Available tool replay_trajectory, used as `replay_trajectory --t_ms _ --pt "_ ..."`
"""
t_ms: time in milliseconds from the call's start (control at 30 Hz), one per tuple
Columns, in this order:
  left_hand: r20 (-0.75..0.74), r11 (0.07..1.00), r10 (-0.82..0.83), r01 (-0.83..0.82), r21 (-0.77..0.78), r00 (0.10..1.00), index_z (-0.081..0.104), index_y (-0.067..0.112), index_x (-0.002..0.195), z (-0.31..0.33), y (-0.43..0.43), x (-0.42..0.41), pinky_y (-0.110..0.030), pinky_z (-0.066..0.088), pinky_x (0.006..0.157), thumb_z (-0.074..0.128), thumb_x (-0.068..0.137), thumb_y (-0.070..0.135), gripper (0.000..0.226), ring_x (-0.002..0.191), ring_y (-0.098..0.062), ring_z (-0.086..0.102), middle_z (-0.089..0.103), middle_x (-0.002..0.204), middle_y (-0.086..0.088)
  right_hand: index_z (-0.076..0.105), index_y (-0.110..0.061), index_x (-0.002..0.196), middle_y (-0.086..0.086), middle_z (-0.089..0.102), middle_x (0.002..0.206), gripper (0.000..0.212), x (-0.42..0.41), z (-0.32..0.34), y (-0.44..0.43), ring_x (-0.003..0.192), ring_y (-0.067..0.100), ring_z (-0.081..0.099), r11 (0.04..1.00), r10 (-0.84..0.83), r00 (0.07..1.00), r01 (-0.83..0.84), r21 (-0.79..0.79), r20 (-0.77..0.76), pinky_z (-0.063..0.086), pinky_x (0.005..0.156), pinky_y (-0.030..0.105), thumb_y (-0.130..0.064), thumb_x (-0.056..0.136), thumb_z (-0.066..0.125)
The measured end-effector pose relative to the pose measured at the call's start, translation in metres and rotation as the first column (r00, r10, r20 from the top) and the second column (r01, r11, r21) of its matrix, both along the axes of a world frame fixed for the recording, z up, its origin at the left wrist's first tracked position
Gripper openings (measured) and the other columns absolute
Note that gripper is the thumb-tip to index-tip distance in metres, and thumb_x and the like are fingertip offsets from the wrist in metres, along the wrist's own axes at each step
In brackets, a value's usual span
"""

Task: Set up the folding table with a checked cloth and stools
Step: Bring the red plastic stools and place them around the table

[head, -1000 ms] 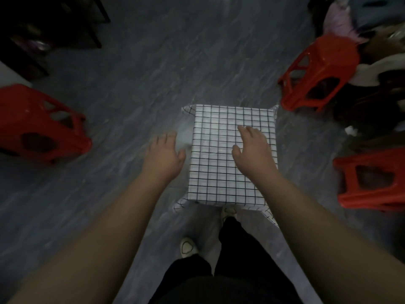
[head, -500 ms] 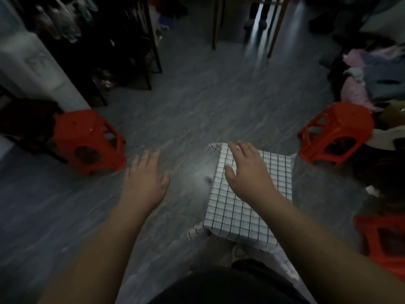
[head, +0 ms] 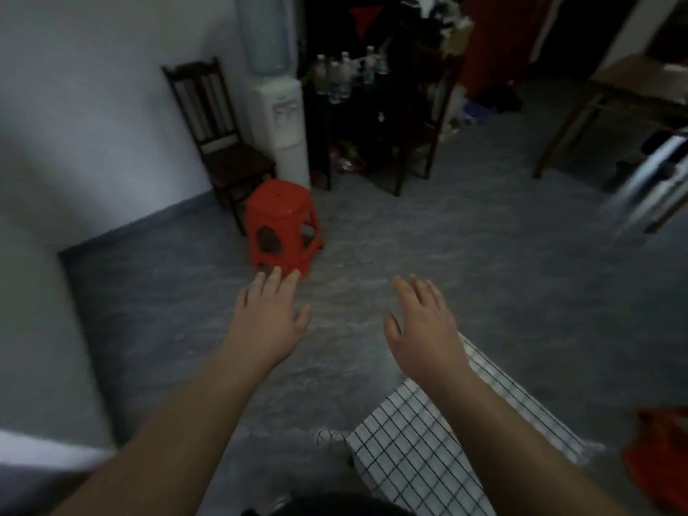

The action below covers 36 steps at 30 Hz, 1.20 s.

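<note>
A small table covered with a white black-checked cloth point(head: 413, 445) stands low at the lower right, partly hidden under my right forearm. A red plastic stool point(head: 281, 225) stands upright on the grey floor ahead, left of centre. My left hand point(head: 266, 322) reaches forward with straight spread fingers, its fingertips just short of the stool's base, holding nothing. My right hand point(head: 422, 329) hovers in the air beyond the table's far edge, fingers straight and empty. Part of a second red stool point(head: 657, 456) shows at the right edge.
A dark wooden chair point(head: 219, 143) and a white water dispenser point(head: 281, 121) stand by the wall behind the stool. A dark rack with bottles point(head: 353, 106) is further back. A wooden table point(head: 610, 102) stands at the far right. Grey floor lies between.
The view has swung up and left toward the stool by the wall. My right hand has lifted off the checked cloth, and both hands now reach forward over the floor.
</note>
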<state>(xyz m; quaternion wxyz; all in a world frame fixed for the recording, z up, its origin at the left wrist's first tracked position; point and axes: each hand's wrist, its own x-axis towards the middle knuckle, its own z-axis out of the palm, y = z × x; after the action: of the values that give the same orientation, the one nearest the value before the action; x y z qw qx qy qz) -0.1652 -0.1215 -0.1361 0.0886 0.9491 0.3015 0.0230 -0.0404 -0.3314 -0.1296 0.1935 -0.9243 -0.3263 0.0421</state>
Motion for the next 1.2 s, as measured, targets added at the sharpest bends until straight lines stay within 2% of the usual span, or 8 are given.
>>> replay_trajectory --t_ms 167,267,533,700,800,900,1200 --pt "0.0 0.979 0.202 -0.202 -0.005 0.979 0.024 0.023 0.156 0.011 0.01 -0.046 -0.049 0.019 0.12 0.04 0.096 0.052 0.068 0.15 -0.031 0.018 0.023 0.163 -0.009 0.019 -0.024 0.156 0.007 0.02 0.163 0.065 -0.004 0.006 0.041 0.151 0.025 0.011 0.983 0.18 0.984 -0.179 0.031 -0.006 0.019 0.122 0.043 -0.039 0.099 0.047" --pt "-0.001 0.945 0.324 -0.324 -0.043 0.946 0.018 0.024 0.157 0.017 0.024 -0.074 -0.048 0.015 0.122 0.041 0.099 0.051 0.068 0.151 -0.028 0.012 0.016 0.165 -0.007 0.022 -0.025 0.156 0.005 0.023 0.163 0.066 -0.014 0.01 0.072 0.151 0.024 0.012 0.961 0.27 0.963 -0.27 0.056 0.007 0.02 0.122 0.042 -0.039 0.097 0.049" --pt "0.023 0.885 0.464 -0.462 -0.056 0.886 0.015 0.024 0.158 0.011 0.078 -0.128 -0.049 0.014 0.121 0.038 0.099 0.051 0.068 0.152 -0.029 0.008 0.012 0.166 -0.007 0.024 -0.024 0.156 0.005 0.023 0.163 0.067 -0.053 0.01 0.168 0.15 0.026 0.015 0.891 0.451 0.892 -0.452 0.029 0.044 0.019 0.122 0.04 -0.041 0.097 0.05" --pt "0.018 0.86 0.506 -0.503 -0.083 0.862 0.015 0.023 0.158 -0.007 0.152 -0.167 -0.048 0.015 0.122 0.042 0.098 0.051 0.071 0.152 -0.029 0.008 0.011 0.166 -0.007 0.025 -0.024 0.155 0.006 0.024 0.163 0.066 -0.084 -0.005 0.252 0.15 0.026 0.017 0.882 0.471 0.881 -0.471 0.01 0.04 0.018 0.121 0.038 -0.042 0.097 0.049" --pt "-0.007 0.86 0.498 -0.494 -0.128 0.867 0.011 0.025 0.158 -0.01 0.214 -0.186 -0.048 0.013 0.122 0.04 0.099 0.051 0.071 0.152 -0.029 0.005 0.007 0.167 -0.005 0.025 -0.023 0.156 0.007 0.024 0.163 0.068 -0.101 -0.011 0.313 0.15 0.027 0.016 0.888 0.46 0.888 -0.459 -0.018 0.031 0.017 0.122 0.038 -0.041 0.096 0.051" --pt "-0.017 0.877 0.469 -0.468 -0.104 0.883 0.013 0.022 0.158 -0.01 0.274 -0.197 -0.048 0.014 0.122 0.04 0.098 0.051 0.072 0.152 -0.029 0.007 0.012 0.166 -0.008 0.024 -0.024 0.156 0.005 0.023 0.163 0.069 -0.114 -0.009 0.371 0.15 0.026 0.016 0.902 0.43 0.903 -0.43 -0.031 0.013 0.017 0.122 0.038 -0.04 0.095 0.052" --pt "-0.053 0.916 0.371 -0.375 -0.14 0.927 0.012 0.022 0.158 -0.016 0.397 -0.171 -0.05 0.014 0.12 0.038 0.099 0.051 0.071 0.151 -0.031 0.011 0.014 0.165 -0.009 0.022 -0.026 0.156 0.002 0.022 0.163 0.067 -0.107 -0.012 0.485 0.151 0.024 0.014 0.943 0.327 0.945 -0.328 -0.053 -0.021 0.02 0.122 0.041 -0.04 0.096 0.05"
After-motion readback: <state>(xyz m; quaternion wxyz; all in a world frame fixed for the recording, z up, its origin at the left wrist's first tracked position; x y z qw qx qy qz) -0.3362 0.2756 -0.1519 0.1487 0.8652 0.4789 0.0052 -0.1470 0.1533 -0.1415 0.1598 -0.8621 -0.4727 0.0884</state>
